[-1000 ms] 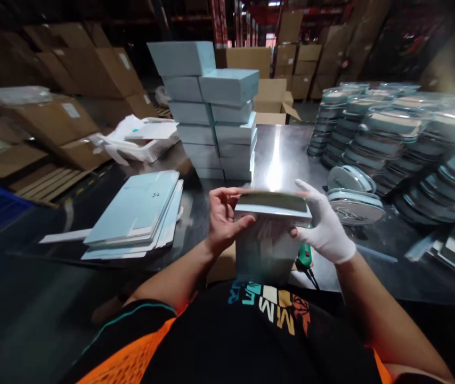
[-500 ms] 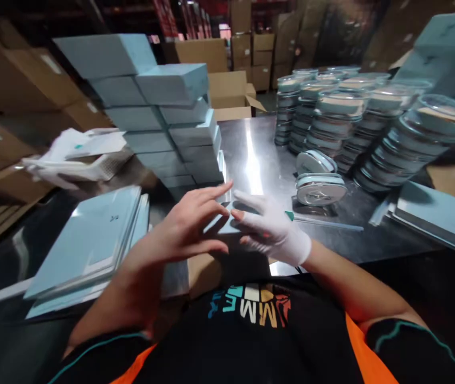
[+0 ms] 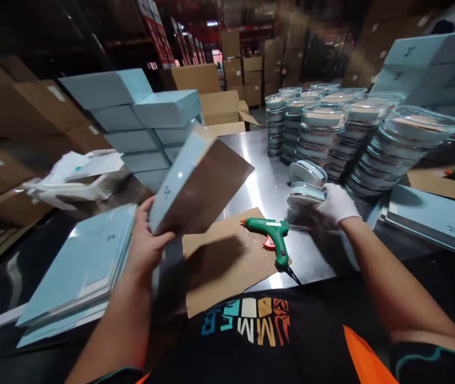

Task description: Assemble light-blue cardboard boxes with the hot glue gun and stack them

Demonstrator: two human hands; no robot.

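My left hand [image 3: 145,242] clamped on box [image 3: 195,181], box lifted and tilted above cardboard sheet [image 3: 223,261], open brown side toward me. My right hand [image 3: 337,205], in white glove, closed on tin [image 3: 305,194] lying on steel table [image 3: 259,176], second tin just behind it. Glue gun [image 3: 275,234] lies on cardboard edge between hands. Flat box blanks [image 3: 87,256] left of me; stacked boxes [image 3: 139,122] behind.
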